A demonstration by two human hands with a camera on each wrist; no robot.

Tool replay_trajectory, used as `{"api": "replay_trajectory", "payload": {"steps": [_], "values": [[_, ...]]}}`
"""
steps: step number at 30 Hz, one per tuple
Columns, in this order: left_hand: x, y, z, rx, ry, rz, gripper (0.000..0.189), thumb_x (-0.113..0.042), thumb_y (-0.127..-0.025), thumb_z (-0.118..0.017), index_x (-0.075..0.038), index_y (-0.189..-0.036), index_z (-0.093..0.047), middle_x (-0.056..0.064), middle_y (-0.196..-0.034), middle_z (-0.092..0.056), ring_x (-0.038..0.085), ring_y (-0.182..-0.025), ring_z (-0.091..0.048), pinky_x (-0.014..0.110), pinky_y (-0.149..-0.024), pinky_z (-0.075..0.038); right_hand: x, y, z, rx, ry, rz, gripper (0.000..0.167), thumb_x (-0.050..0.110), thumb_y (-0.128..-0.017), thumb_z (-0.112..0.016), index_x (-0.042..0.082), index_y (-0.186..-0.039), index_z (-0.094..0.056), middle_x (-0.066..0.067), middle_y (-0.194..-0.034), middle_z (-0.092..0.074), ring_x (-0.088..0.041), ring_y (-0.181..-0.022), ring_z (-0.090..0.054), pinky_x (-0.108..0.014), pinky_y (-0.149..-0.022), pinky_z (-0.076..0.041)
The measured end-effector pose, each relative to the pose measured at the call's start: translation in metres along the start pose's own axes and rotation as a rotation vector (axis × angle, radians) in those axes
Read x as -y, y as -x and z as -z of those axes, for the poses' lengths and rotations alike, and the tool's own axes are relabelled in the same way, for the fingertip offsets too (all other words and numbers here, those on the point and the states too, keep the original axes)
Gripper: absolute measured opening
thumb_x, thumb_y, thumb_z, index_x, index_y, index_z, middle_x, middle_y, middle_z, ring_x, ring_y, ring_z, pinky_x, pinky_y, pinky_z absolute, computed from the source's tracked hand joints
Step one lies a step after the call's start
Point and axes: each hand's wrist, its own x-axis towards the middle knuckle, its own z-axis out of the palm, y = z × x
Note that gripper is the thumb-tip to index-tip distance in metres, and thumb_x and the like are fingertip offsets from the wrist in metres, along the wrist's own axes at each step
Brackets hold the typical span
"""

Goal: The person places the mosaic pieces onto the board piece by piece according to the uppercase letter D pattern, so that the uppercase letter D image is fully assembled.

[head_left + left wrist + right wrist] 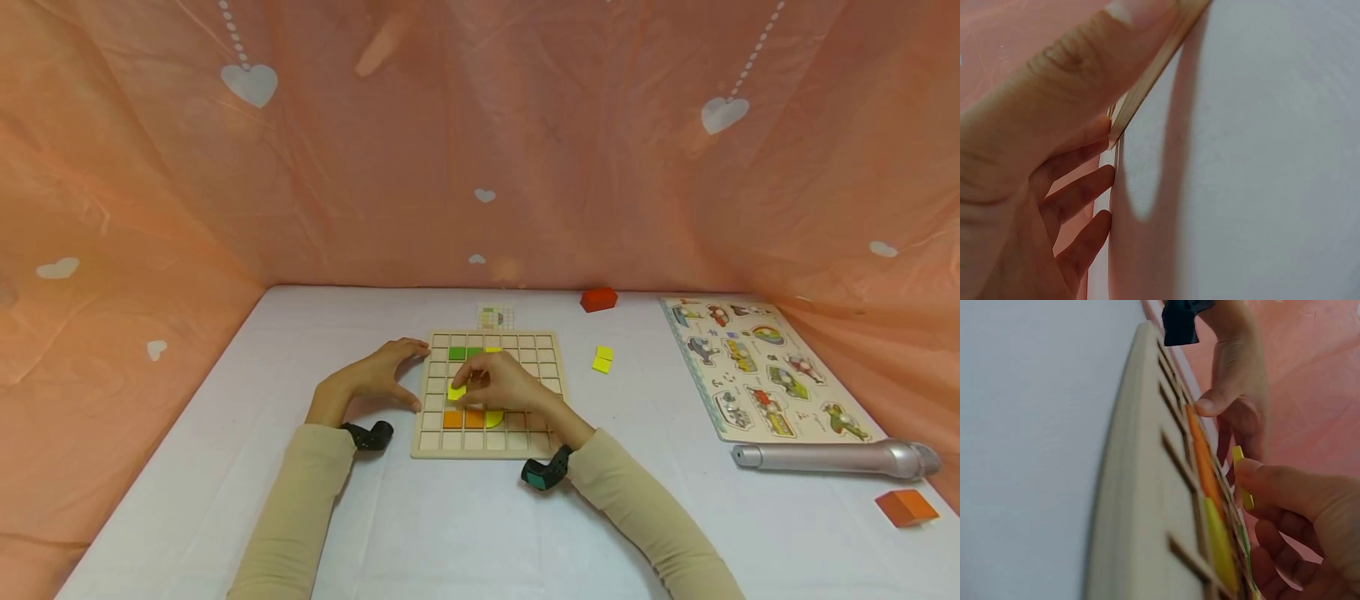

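A wooden grid board (442, 446) lies on the white table. My right hand (504, 382) is over its middle and pinches a yellow square tile (457, 392) between thumb and fingers; the right wrist view shows the tile (1243, 478) edge-on, just off the board. My left hand (378, 372) rests at the board's left edge, thumb and fingers spread and touching it. Orange tiles (463, 419) and a yellow rounded tile (493, 418) sit in a lower row. Green tiles (457, 353) and a yellow one (492, 350) sit in an upper row, partly behind my right hand.
Two yellow tiles (602, 359) lie right of the board. A small pattern card (496, 316) lies behind it, and a red block (598, 300) stands at the back. Far right are a picture puzzle board (765, 367), a silver microphone (832, 459) and an orange block (906, 507).
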Motion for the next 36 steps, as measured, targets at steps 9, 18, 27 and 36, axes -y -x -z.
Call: {"api": "replay_trajectory", "payload": {"steps": [9,18,27,36], "values": [[0.002,0.001,0.000,-0.003,0.005,-0.009,0.093,-0.033,-0.065,-0.084,0.002,-0.138,-0.039,0.019,-0.145,-0.034,0.036,-0.135,-0.025,0.050,-0.112,-0.021,-0.005,-0.002,-0.007,0.025,0.068,0.026,0.011,0.016,-0.078,-0.076,0.013,-0.088,-0.073,0.004,-0.090,-0.066,-0.006,-0.079,-0.056,-0.018,-0.072,-0.049],[0.001,0.001,0.001,-0.003,0.016,-0.008,0.093,-0.033,-0.065,-0.084,0.002,-0.138,-0.038,0.019,-0.145,-0.034,0.036,-0.136,-0.025,0.050,-0.112,-0.020,-0.001,-0.001,-0.003,0.056,0.118,0.056,0.010,0.013,-0.081,-0.072,0.012,-0.091,-0.073,0.003,-0.093,-0.065,-0.008,-0.087,-0.055,-0.019,-0.079,-0.048],[0.000,0.001,0.001,-0.003,0.013,-0.010,0.093,-0.032,-0.065,-0.084,0.002,-0.138,-0.039,0.019,-0.145,-0.034,0.036,-0.136,-0.025,0.050,-0.112,-0.020,0.001,0.001,-0.002,0.084,0.163,0.081,0.019,0.013,-0.082,-0.071,0.010,-0.101,-0.072,0.000,-0.099,-0.066,-0.012,-0.095,-0.056,-0.024,-0.087,-0.046],[0.004,-0.001,-0.002,-0.006,0.011,-0.013,0.093,-0.033,-0.065,-0.085,0.002,-0.138,-0.039,0.019,-0.145,-0.033,0.036,-0.135,-0.026,0.051,-0.112,-0.021,-0.006,0.001,0.015,-0.003,0.059,0.124,0.026,0.006,-0.084,-0.067,0.002,-0.111,-0.066,-0.009,-0.094,-0.065,-0.013,-0.078,-0.056,-0.023,-0.067,-0.050]]}}
